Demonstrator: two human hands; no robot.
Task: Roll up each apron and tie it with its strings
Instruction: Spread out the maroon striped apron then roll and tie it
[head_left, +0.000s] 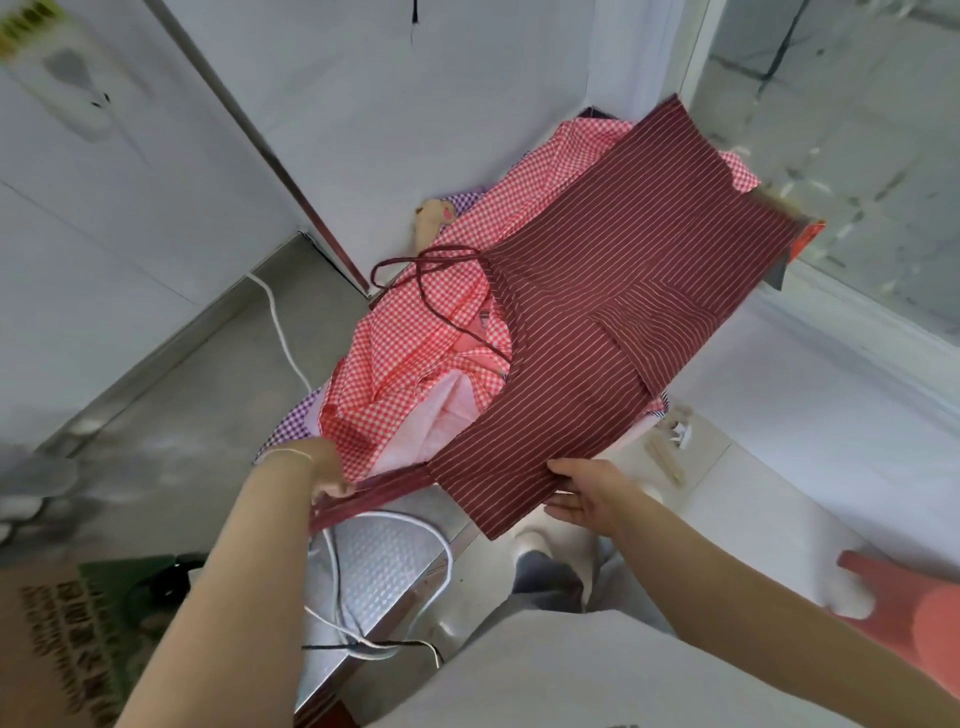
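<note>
Head view: striped apron (613, 322) runs lengthwise from lower centre to upper right, away from both hands. Right hand (587, 493) pinches its near hem; left hand (327, 467) grips a string (374, 493).

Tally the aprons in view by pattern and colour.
Dark red striped apron: 1
Red checked apron: 1
Purple checked apron: 1
Total: 3, though the pile may hide more.

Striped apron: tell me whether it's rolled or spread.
Spread. The striped apron lies flat over the checked cloth, pocket showing, strings loose.
</note>
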